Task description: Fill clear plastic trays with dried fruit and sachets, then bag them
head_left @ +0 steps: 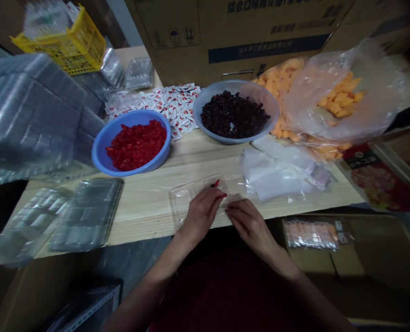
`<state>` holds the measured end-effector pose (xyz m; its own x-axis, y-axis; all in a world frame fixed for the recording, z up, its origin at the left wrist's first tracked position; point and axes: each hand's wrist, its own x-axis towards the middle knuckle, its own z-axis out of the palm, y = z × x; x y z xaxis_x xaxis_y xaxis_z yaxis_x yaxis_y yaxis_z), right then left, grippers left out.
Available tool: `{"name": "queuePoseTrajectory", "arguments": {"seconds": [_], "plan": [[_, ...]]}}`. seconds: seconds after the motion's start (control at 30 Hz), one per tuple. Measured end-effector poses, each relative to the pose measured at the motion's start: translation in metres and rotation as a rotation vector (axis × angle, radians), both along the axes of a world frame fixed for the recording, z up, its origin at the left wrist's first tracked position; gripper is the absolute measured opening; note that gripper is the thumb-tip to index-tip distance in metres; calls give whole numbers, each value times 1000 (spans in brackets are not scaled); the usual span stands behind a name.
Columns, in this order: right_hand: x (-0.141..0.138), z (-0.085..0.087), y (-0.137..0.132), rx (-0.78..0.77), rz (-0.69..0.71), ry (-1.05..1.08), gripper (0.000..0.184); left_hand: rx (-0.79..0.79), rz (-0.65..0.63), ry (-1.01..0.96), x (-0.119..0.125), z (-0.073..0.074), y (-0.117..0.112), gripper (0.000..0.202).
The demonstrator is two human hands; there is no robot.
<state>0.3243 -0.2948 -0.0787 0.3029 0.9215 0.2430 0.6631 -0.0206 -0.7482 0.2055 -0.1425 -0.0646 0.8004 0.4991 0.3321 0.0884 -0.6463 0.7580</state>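
Observation:
A clear plastic clamshell tray (pixel 186 198) lies on the wooden table (pixel 149 203) near its front edge, with a few small red and dark bits in it. My left hand (pixel 203 214) rests on the tray, fingers curled over its near side. My right hand (pixel 249 223) sits just to the right, fingers bent and pressed on the tray's right edge. Behind stand a blue bowl of red dried fruit (pixel 135 143) and a grey-blue bowl of dark dried fruit (pixel 234 113).
Stacks of empty clear trays (pixel 87 214) lie at the left. Small red-and-white sachets (pixel 166 103) are spread behind the bowls. A plastic bag of orange pieces (pixel 339 99) and clear bags (pixel 277 175) lie at the right. Cardboard boxes (pixel 225 32) stand at the back.

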Motion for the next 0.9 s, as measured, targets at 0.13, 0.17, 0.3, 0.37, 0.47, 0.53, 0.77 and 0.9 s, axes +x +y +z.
{"name": "queuePoseTrajectory", "arguments": {"seconds": [0.13,0.17,0.3,0.37,0.47,0.53,0.77,0.9], "plan": [[1,0,-1,7,14,20,27,145,-141,34,-7,-28,-5,21],[1,0,-1,8,7,23,27,175,-174,49,-10,-30,-2,24],[0,-2,1,4,-7,46,24,207,-263,115,-19,-22,9,29],[-1,-4,1,9,-9,64,24,176,-217,128,-18,-18,10,28],[0,-6,1,18,-17,93,25,146,-91,167,-13,-17,8,29],[1,-7,1,15,-20,112,25,165,-74,203,-10,-18,6,25],[-10,-8,2,57,-45,115,24,294,-123,111,-15,-21,0,31],[27,21,-3,82,-86,94,24,188,-25,-18,-26,-12,0,46]]}}
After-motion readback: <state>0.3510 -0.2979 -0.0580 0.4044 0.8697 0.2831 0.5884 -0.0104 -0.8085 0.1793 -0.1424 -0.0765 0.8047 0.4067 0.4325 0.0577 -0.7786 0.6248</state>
